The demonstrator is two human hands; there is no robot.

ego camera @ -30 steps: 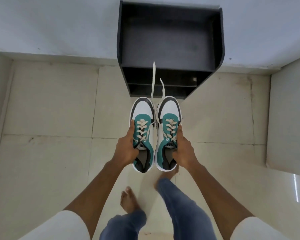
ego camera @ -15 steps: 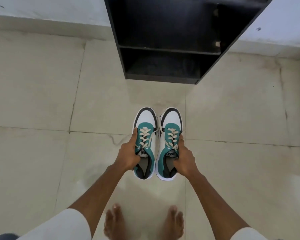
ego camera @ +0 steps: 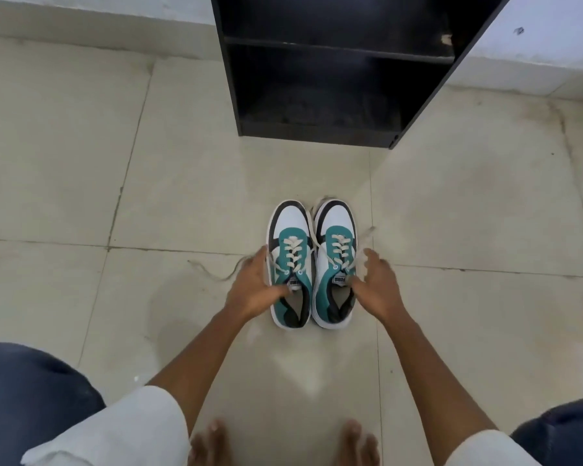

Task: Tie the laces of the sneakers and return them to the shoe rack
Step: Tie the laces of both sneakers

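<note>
Two white, teal and black sneakers stand side by side on the tiled floor, toes towards the rack: the left sneaker [ego camera: 289, 227] and the right sneaker [ego camera: 336, 219]. Their cream laces are untied. One loose lace [ego camera: 209, 272] trails left over the floor, and another blurs beside the right shoe. My left hand [ego camera: 251, 289] grips the left sneaker's outer side, with the thumb over its collar. My right hand [ego camera: 377, 287] is at the right sneaker's outer side, fingers spread and only the thumb near the tongue. The black shoe rack [ego camera: 317, 136] stands just beyond.
The rack has dark open shelves and stands against a white wall [ego camera: 81, 15]. My bare feet [ego camera: 212, 445] and blue-trousered knees [ego camera: 31, 398] are at the bottom edge. Pale floor tiles [ego camera: 64, 163] lie all around the shoes.
The sneakers have come down from mid-air onto the floor in front of the rack. I have crouched lower. My right hand's fingers have opened off its shoe.
</note>
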